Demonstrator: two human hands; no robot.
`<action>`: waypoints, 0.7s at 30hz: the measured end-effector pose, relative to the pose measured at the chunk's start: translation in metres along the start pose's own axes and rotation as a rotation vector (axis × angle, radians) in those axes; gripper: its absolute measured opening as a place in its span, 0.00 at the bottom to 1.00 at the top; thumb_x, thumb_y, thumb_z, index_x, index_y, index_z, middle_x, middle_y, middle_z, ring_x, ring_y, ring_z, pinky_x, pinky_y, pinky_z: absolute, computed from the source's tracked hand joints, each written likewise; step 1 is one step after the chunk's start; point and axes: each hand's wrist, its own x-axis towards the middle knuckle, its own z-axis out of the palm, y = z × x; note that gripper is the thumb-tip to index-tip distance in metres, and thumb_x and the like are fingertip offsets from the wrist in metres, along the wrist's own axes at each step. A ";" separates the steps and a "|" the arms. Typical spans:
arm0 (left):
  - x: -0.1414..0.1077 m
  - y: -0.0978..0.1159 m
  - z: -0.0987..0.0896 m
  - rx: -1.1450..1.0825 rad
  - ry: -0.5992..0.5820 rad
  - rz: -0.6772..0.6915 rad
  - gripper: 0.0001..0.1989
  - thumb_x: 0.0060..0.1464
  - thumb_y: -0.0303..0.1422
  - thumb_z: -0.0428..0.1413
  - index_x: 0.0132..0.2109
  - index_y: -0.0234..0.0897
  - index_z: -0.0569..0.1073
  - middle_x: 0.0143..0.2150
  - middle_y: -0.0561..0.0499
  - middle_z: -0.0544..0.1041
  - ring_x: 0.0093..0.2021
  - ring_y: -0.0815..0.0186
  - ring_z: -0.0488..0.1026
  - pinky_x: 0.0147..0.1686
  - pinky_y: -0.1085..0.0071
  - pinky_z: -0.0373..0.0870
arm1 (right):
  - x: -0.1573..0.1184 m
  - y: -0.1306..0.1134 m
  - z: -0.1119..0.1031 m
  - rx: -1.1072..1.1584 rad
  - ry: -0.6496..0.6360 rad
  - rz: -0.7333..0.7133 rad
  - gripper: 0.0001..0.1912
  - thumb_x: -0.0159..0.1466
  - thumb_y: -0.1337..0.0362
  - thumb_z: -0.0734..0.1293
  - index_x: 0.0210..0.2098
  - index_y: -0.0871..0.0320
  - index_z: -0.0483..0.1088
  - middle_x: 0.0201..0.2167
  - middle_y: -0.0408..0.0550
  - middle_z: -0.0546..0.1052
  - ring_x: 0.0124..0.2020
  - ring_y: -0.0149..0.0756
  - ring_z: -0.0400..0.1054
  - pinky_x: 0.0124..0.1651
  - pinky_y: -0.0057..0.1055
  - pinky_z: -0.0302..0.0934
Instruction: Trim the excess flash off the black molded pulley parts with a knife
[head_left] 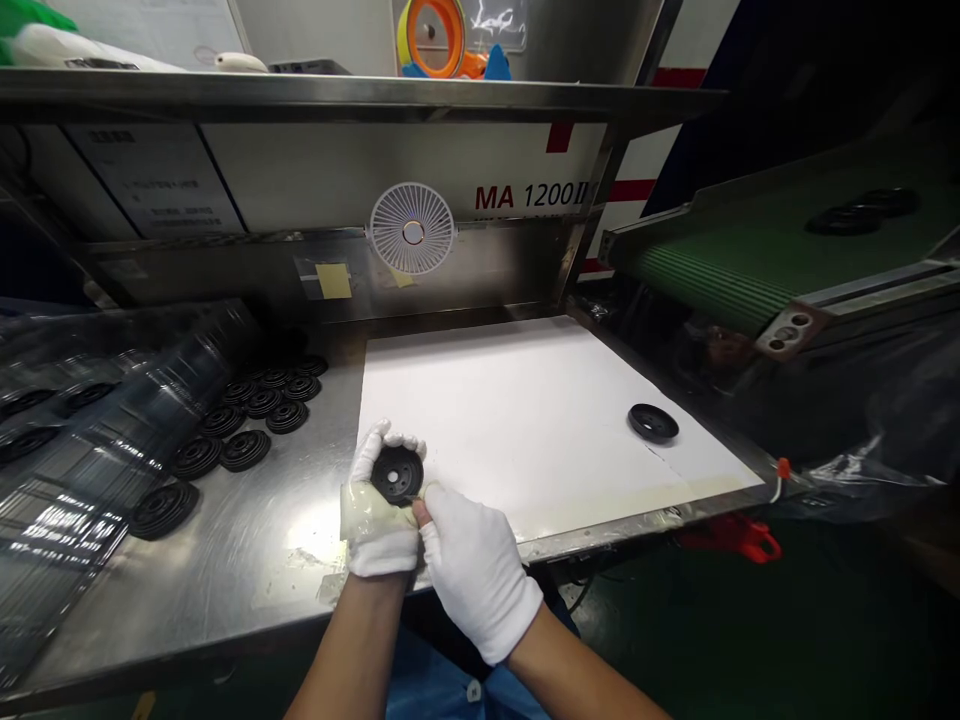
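Observation:
A round black part (396, 474) with small holes rests in my left hand (379, 505), whose gloved fingers curl round its far edge. My right hand (476, 565), also in a white glove, is closed at the near edge of the part, thumb and finger pinched; what lies between them is too small to make out. Another black round part (653, 423) lies on the right side of the white sheet (510, 400). To the left, several stacks of black discs (245, 450) stand on the metal table (247, 530).
Clear plastic trays (82, 490) lie at the left. Behind are a small white fan (412, 229) and a metal shelf (360, 97) holding tape rolls (435, 38). A green conveyor (720, 260) with black parts (862, 212) stands at the right. A red-handled tool (739, 537) hangs by the table's front edge.

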 end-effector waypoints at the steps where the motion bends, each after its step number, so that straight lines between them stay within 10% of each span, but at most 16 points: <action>1: -0.001 0.001 0.000 0.026 -0.019 0.006 0.08 0.48 0.28 0.58 0.39 0.36 0.73 0.30 0.53 0.73 0.33 0.70 0.72 0.42 0.68 0.71 | 0.001 0.000 0.000 0.004 0.004 -0.006 0.09 0.70 0.61 0.56 0.33 0.52 0.61 0.26 0.37 0.70 0.26 0.34 0.62 0.29 0.32 0.42; 8: -0.008 0.023 -0.008 0.139 -0.136 -0.241 0.20 0.47 0.27 0.54 0.49 0.29 0.72 0.38 0.40 0.74 0.40 0.56 0.73 0.41 0.55 0.72 | 0.009 0.015 -0.008 0.019 -0.023 -0.113 0.07 0.70 0.61 0.58 0.35 0.52 0.62 0.33 0.38 0.72 0.32 0.33 0.64 0.33 0.30 0.46; 21: 0.000 0.006 0.002 -0.052 0.077 -0.012 0.07 0.48 0.24 0.59 0.37 0.35 0.72 0.27 0.56 0.69 0.28 0.74 0.69 0.39 0.69 0.72 | 0.001 -0.001 0.006 0.004 -0.010 0.042 0.10 0.71 0.59 0.54 0.36 0.52 0.63 0.28 0.39 0.71 0.28 0.34 0.65 0.30 0.30 0.45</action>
